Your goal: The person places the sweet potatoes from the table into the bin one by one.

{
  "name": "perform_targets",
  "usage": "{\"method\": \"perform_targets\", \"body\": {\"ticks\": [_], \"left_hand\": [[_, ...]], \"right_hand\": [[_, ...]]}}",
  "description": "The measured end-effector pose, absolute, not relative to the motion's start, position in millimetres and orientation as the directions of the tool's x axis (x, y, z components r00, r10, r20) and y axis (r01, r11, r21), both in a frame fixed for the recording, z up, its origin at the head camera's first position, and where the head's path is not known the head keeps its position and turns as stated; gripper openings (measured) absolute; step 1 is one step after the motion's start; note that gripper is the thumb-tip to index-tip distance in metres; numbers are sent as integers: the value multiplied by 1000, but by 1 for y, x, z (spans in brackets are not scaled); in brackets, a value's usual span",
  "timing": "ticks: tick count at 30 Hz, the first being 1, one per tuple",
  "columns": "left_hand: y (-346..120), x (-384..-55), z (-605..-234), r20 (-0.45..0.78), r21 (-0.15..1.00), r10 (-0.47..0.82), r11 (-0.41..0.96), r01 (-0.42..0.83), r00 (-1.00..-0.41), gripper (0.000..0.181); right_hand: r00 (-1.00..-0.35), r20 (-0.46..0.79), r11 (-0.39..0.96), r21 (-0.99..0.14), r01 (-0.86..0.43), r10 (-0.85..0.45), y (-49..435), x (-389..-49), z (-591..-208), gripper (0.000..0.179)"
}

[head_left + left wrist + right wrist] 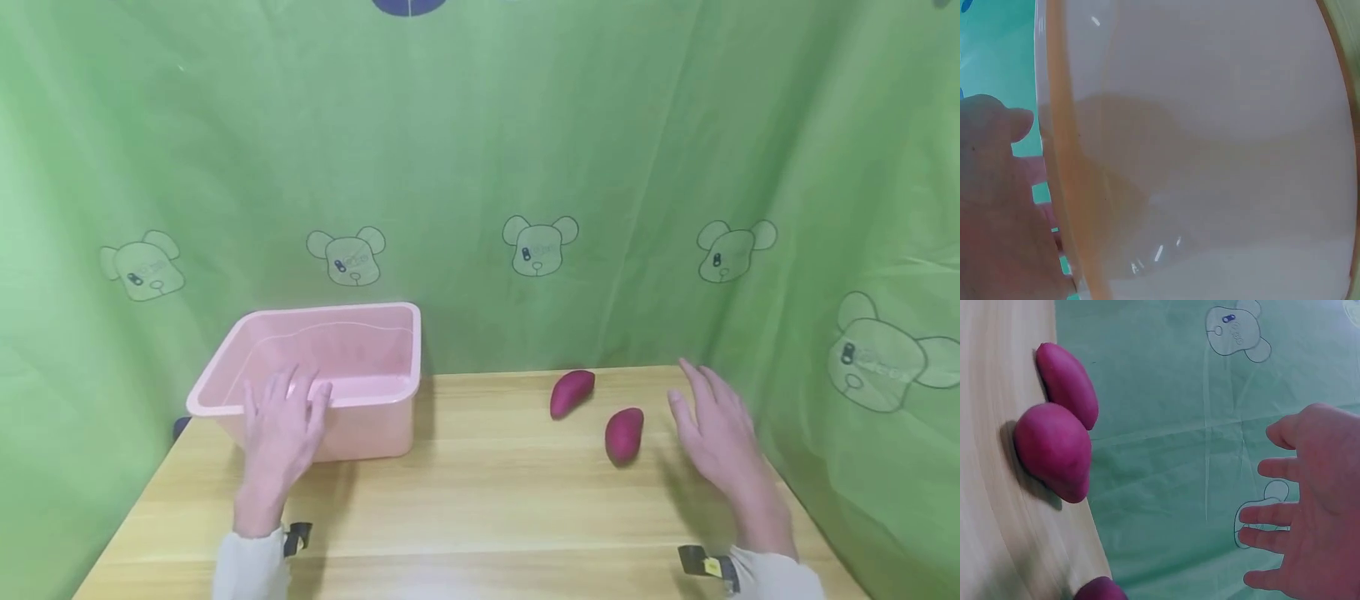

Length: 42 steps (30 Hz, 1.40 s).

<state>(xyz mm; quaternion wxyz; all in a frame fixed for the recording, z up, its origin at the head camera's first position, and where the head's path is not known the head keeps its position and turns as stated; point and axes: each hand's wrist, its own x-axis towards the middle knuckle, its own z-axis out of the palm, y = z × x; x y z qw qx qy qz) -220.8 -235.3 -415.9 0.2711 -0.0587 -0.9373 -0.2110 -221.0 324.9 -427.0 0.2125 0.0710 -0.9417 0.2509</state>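
Observation:
Two purple sweet potatoes lie at the back right of the table: a slim one (572, 393) by the far edge and a plumper one (624, 436) nearer me. Just right of them my right hand (716, 429) hovers with its fingers spread and nothing in it. The right wrist view also catches part of a third purple sweet potato (1100, 589) at its bottom edge. On the left, my left hand (283, 425) is at the near rim of a pink plastic tub (375, 429), fingers extended over the opening. Nothing shows between its fingers.
The light wood table (480, 500) ends at a green curtain (450, 167) printed with bear heads, which runs along the back and both sides. The tub's inner floor (367, 388) shows pale pink. Black straps (297, 537) sit at both wrists by the white sleeves.

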Motion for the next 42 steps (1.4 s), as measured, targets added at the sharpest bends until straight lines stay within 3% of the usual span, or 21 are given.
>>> {"method": "perform_targets", "body": {"ticks": [15,26,42], "left_hand": [[-237,-212,-424,504,302,23,932,201,-864,50],[-241,-212,-423,524,275,64,931,240,-849,44],[-243,-212,-427,530,235,139,924,302,-836,29]], "right_hand": [[-909,415,819,-513,-259,-27,318,-223,-444,63],[-948,317,814,-554,-172,16,311,-229,-458,69],[-977,214,847,-521,-111,3,300,-233,-481,71]]}}
